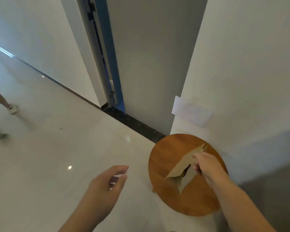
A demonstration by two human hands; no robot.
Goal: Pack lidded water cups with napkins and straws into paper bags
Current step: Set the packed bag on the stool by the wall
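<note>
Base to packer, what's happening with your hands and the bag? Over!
Right hand grips paper bag top, on round wooden table. Left hand open, empty. Nothing in the way.

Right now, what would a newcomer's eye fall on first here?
The right hand pinches the top of a brown paper bag on a round wooden table at lower right, beside the white wall. The left hand hovers open over the pale floor at bottom centre, holding nothing.

Two hands in shot, both bare. Left hand (107, 183): slim fingers, tips slightly blurred, bare wrist. Left forearm (84, 211): bare all way to bottom edge. Right hand (206, 164): bare, knuckles showing, fingers mostly hidden. Right forearm (238, 201): slender, bare right down to frame's edge. Nails too blurred to tell.
</note>
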